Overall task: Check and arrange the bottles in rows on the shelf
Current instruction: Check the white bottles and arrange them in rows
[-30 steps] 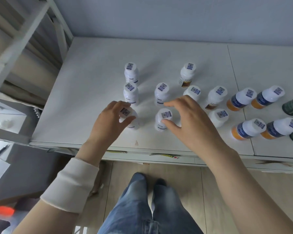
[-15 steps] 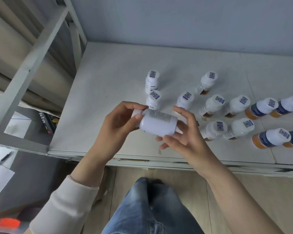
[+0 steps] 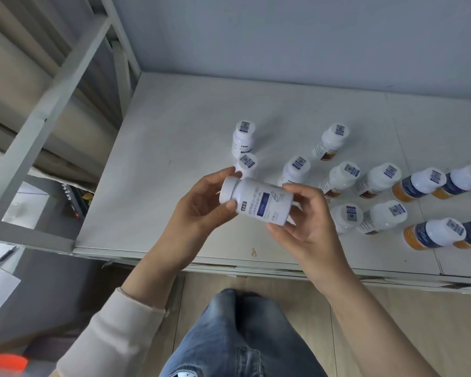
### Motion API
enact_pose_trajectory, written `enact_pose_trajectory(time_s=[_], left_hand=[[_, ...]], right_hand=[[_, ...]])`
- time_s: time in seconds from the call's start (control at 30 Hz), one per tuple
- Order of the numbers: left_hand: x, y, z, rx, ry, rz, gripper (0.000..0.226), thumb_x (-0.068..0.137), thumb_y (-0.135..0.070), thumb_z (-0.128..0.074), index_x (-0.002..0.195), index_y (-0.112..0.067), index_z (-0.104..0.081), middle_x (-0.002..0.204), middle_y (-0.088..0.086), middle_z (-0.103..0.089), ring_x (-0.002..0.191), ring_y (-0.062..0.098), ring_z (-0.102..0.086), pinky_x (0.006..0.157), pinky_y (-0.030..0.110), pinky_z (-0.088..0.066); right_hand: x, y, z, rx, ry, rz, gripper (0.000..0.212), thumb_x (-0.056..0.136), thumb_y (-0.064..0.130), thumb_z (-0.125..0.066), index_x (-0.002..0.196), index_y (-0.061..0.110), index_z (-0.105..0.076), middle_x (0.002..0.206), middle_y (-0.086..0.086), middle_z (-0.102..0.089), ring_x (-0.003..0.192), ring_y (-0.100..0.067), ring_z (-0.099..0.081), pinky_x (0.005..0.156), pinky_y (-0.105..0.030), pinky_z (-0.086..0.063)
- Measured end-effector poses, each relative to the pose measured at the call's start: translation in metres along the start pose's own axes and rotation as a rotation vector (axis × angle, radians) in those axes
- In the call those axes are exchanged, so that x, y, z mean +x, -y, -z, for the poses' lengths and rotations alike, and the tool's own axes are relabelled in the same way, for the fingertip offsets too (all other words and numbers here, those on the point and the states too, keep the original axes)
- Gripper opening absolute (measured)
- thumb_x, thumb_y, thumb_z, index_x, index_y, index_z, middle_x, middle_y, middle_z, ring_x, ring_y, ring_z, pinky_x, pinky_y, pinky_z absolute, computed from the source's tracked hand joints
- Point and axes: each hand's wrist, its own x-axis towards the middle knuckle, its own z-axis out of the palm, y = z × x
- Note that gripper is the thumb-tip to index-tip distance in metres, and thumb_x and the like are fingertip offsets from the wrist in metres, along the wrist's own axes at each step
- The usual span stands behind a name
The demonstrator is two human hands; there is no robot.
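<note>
Both hands hold one white bottle (image 3: 259, 204) on its side above the near part of the shelf (image 3: 174, 148). The left hand (image 3: 201, 205) pinches the cap end between thumb and fingers; the right hand (image 3: 307, 221) curls round the base end. The bottle's blue-printed label faces up. Beyond and to the right, other white bottles (image 3: 295, 170) stand upright on the shelf in loose rows, each with a coded sticker on its cap. Further right stand orange bottles (image 3: 419, 185) with dark blue labels. A cream sleeve (image 3: 112, 330) covers the left forearm.
</note>
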Motion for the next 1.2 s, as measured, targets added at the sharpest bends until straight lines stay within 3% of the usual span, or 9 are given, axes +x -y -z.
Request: enact_pose_trajectory(time_s=[0.1, 0.23, 0.33, 0.4, 0.53, 0.63, 0.87, 1.07, 1.2], left_hand=[[0.005, 0.007, -0.003, -0.202, -0.079, 0.111, 0.033, 0.084, -0.009, -0.057, 0.115, -0.021, -0.059, 0.112, -0.005, -0.069, 0.105, 0.013, -0.064, 0.084, 0.026, -0.053], [0.015, 0.009, -0.004, -0.348, -0.13, 0.234, 0.027, 0.083, -0.022, -0.051, 0.107, -0.015, -0.063, 0.104, 0.001, -0.072, 0.095, 0.016, -0.067, 0.081, 0.027, -0.055], [0.02, 0.004, 0.002, -0.272, -0.136, 0.258, 0.027, 0.078, -0.02, -0.055, 0.103, -0.014, -0.063, 0.091, 0.0, -0.072, 0.082, 0.014, -0.068, 0.075, 0.024, -0.056], [0.021, 0.001, 0.009, -0.039, -0.127, 0.184, 0.026, 0.077, -0.017, -0.061, 0.103, -0.017, -0.063, 0.093, -0.004, -0.071, 0.083, 0.01, -0.067, 0.074, 0.023, -0.055], [0.021, 0.001, 0.012, 0.654, -0.021, -0.056, 0.03, 0.08, -0.007, -0.069, 0.099, -0.029, -0.062, 0.108, -0.002, -0.062, 0.096, 0.009, -0.06, 0.084, 0.022, -0.051], [0.023, 0.015, 0.011, 0.95, 0.091, -0.188, 0.034, 0.077, -0.004, -0.072, 0.106, -0.021, -0.064, 0.109, -0.001, -0.056, 0.098, 0.013, -0.057, 0.088, 0.029, -0.05], [0.03, 0.037, 0.004, 1.177, 0.143, -0.189, 0.038, 0.077, -0.012, -0.072, 0.112, -0.023, -0.062, 0.117, -0.002, -0.054, 0.103, 0.02, -0.057, 0.079, 0.041, -0.052], [0.027, 0.042, -0.002, 1.314, 0.118, -0.268, 0.041, 0.077, -0.019, -0.073, 0.115, -0.024, -0.059, 0.119, -0.001, -0.054, 0.103, 0.02, -0.055, 0.064, 0.033, -0.051], [0.036, 0.035, -0.015, 1.37, 0.103, -0.356, 0.046, 0.075, -0.032, -0.073, 0.117, -0.023, -0.058, 0.119, -0.002, -0.058, 0.104, 0.019, -0.053, 0.062, 0.024, -0.043]], right_hand=[[0.004, 0.001, -0.001, -0.228, -0.043, 0.1, 0.049, 0.072, 0.007, -0.069, 0.11, 0.031, -0.049, 0.119, -0.005, -0.055, 0.104, -0.01, -0.059, 0.084, -0.02, -0.051], [0.01, 0.001, -0.007, -0.681, -0.059, 0.348, 0.052, 0.074, 0.023, -0.07, 0.122, 0.025, -0.049, 0.113, 0.009, -0.047, 0.106, -0.017, -0.054, 0.084, -0.026, -0.052], [0.01, 0.003, -0.003, -0.792, -0.008, 0.278, 0.057, 0.073, 0.013, -0.076, 0.123, 0.021, -0.049, 0.113, 0.006, -0.048, 0.103, -0.014, -0.055, 0.084, -0.026, -0.051], [0.009, 0.007, 0.007, -0.949, 0.067, 0.17, 0.056, 0.073, 0.013, -0.076, 0.123, 0.018, -0.051, 0.115, 0.003, -0.051, 0.104, -0.012, -0.053, 0.086, -0.03, -0.05], [0.011, 0.022, 0.018, -1.338, 0.121, 0.087, 0.053, 0.08, 0.025, -0.069, 0.129, 0.019, -0.048, 0.125, -0.003, -0.048, 0.114, -0.023, -0.049, 0.078, -0.031, -0.042], [0.017, 0.033, 0.018, -1.585, 0.162, 0.013, 0.054, 0.085, 0.035, -0.061, 0.132, 0.023, -0.039, 0.126, -0.002, -0.043, 0.115, -0.024, -0.045, 0.072, -0.027, -0.031], [0.021, 0.039, 0.024, -1.692, 0.112, -0.069, 0.051, 0.085, 0.036, -0.06, 0.129, 0.019, -0.04, 0.121, -0.006, -0.045, 0.109, -0.027, -0.045, 0.081, -0.035, -0.04], [0.027, 0.041, 0.034, -1.696, 0.062, -0.106, 0.047, 0.087, 0.034, -0.057, 0.128, 0.016, -0.04, 0.123, -0.008, -0.045, 0.114, -0.029, -0.044, 0.082, -0.035, -0.04], [0.032, 0.046, 0.049, -1.667, 0.057, -0.118, 0.047, 0.088, 0.036, -0.056, 0.127, 0.015, -0.041, 0.124, -0.008, -0.045, 0.115, -0.028, -0.044, 0.083, -0.036, -0.04]])
